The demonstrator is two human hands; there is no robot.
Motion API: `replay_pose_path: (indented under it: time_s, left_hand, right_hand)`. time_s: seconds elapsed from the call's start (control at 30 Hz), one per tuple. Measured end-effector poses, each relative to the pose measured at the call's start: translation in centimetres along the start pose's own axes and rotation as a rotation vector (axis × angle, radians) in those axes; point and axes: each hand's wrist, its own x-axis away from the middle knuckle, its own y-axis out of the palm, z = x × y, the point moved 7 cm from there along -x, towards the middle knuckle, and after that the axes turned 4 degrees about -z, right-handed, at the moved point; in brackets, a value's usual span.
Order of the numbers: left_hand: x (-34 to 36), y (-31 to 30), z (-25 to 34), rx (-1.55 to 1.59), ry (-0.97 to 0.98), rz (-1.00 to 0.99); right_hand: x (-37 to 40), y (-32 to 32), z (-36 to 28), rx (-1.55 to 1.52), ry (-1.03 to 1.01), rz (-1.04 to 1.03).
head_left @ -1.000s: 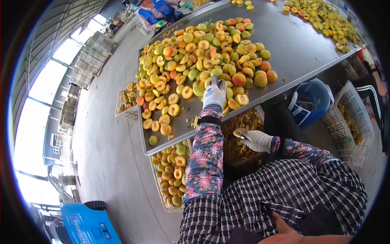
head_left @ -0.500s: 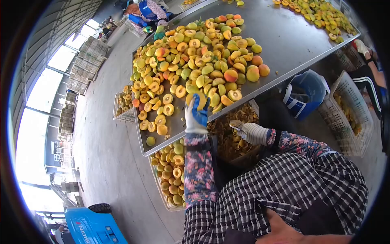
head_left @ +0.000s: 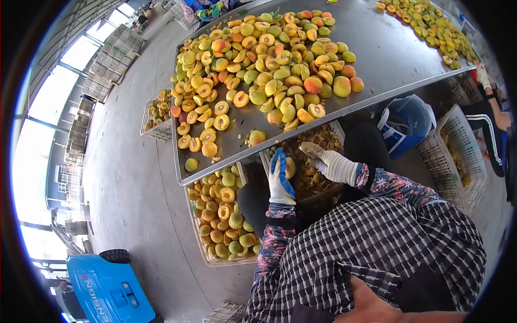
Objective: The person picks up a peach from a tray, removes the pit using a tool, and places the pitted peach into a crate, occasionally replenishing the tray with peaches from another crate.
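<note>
My left hand (head_left: 281,180), in a white glove with a blue palm, is closed around a yellow peach (head_left: 291,168), partly hidden by the fingers. To its right, my right hand (head_left: 329,162) wears a striped, stained glove. Its fingers are pinched together, and what they hold is hidden. Both hands are just below the table edge, over a crate of brown and orange peelings or scraps (head_left: 312,185). On the metal table (head_left: 377,64) lies a big heap of halved and whole peaches (head_left: 269,70). One peach (head_left: 257,137) sits near the edge, above my left hand.
A crate of peaches (head_left: 223,215) stands below the table at left; another crate (head_left: 156,116) is farther back. To the right are a blue bucket (head_left: 406,121) and a white crate (head_left: 458,161). People work at the table's far side and right. A blue vehicle (head_left: 107,288) stands lower left.
My left hand has come down from the table to beside my right hand, bringing a peach with it. The right hand stays over the scraps. The view has shifted slightly.
</note>
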Motion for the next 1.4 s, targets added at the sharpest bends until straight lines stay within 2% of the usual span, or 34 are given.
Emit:
replay_pose_path:
  time_s: [0.03, 0.1, 0.17, 0.23, 0.3, 0.4, 0.43, 0.5, 0.57, 0.67, 0.73, 0.8, 0.83, 0.9, 1.0, 1.07, 1.17, 1.23, 1.33, 1.4]
  left_hand:
    - [0.0, 0.2, -0.6, 0.111, -0.072, -0.033]
    - [1.2, 3.8, -4.6, 1.146, -0.593, 0.018]
    - [0.9, 3.5, -3.4, 0.54, -0.223, -0.135]
    - [1.0, 4.6, -4.0, 0.522, -0.172, -0.175]
    - [0.8, 5.2, -4.4, 0.431, -0.08, -0.218]
    - [1.2, 6.0, -5.8, 0.5, -0.217, -0.199]
    - [1.3, 5.9, -5.7, 0.416, -0.203, -0.199]
    - [1.9, 6.3, -7.4, 0.606, -0.304, -0.171]
    - [2.7, 7.5, -9.5, 1.153, -0.536, -0.102]
    - [2.1, 6.3, -6.2, 0.888, -0.581, 0.068]
    - [1.2, 5.8, -5.3, 0.808, -0.518, -0.044]
    - [1.6, 5.8, -2.8, 1.338, -0.796, 0.138]
    - [1.7, 5.4, -4.1, 1.219, -0.672, 0.09]
    - [1.8, 4.9, -6.4, 1.039, -0.56, 0.167]
    - [1.4, 4.7, -4.3, 1.03, -0.499, 0.12]
    - [1.5, 5.4, -3.4, 1.366, -0.717, 0.281]
    - [1.6, 5.7, -3.6, 1.433, -0.669, 0.241]
    - [1.8, 5.5, -4.3, 1.358, -0.638, 0.266]
    - [2.1, 5.2, -4.4, 1.365, -0.66, 0.214]
    - [2.1, 4.7, -4.2, 1.327, -0.705, 0.16]
  right_hand:
    - [-0.1, 0.3, 0.4, 0.021, 0.05, -0.057]
    - [0.0, 0.4, 0.3, -0.04, 0.136, -0.114]
    - [0.0, 0.2, -0.1, -0.199, 0.195, -0.108]
    - [-0.1, 0.3, -0.1, -0.23, 0.219, -0.096]
    - [-0.2, 0.4, 0.2, -0.134, 0.241, -0.098]
    - [0.1, 0.3, 1.0, 0.06, 0.321, -0.152]
    - [0.2, 0.2, 1.0, 0.1, 0.307, -0.14]
    - [0.1, 0.1, 1.2, 0.167, 0.198, -0.059]
    - [0.1, 0.2, 1.5, 0.237, 0.019, 0.085]
    - [0.0, -0.7, 1.9, 0.105, -0.018, 0.221]
    - [0.0, -0.3, 2.9, 0.051, 0.068, 0.156]
    - [-0.1, -0.1, 3.0, 0.001, 0.149, 0.087]
    - [0.1, -0.2, 1.9, 0.027, 0.111, 0.101]
    - [0.3, -0.2, -1.1, 0.139, 0.14, 0.004]
    - [0.5, 0.5, -2.3, 0.314, 0.118, -0.058]
    - [0.6, 0.9, -2.2, 0.409, 0.122, -0.078]
    - [0.4, 2.9, 0.1, 0.38, 0.095, -0.108]
    - [0.5, 4.0, 0.9, 0.329, 0.119, -0.104]
    - [0.5, 3.6, -1.4, 0.495, 0.188, -0.294]
    - [0.5, 3.3, -1.6, 0.472, 0.19, -0.343]
